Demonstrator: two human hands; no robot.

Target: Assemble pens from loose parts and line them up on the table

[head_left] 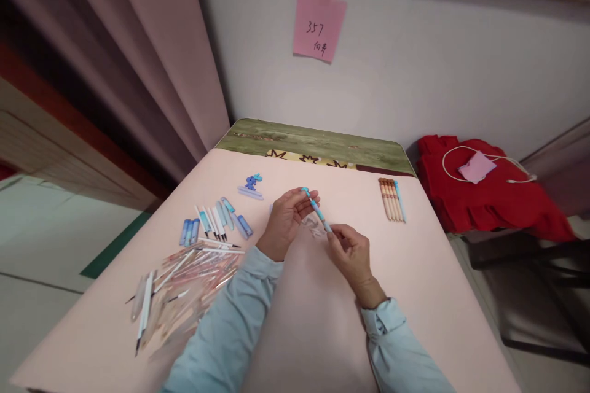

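Both my hands hold one light-blue pen (317, 209) above the middle of the pink table (415, 282). My left hand (286, 221) pinches its upper end with curled fingers. My right hand (350, 252) grips its lower end between fingertips. Under the pen lie a few small clear parts (315, 228) on the table. To the left lie loose blue caps and pen parts (216, 221), and a heap of pink and clear pen barrels and refills (184, 288).
A row of finished orange pens with one blue (391, 199) lies at the back right. A small blue toy piece (251, 185) sits at the back left. A pink note (319, 24) hangs on the wall. A red cloth with a white cable (488, 190) lies to the right.
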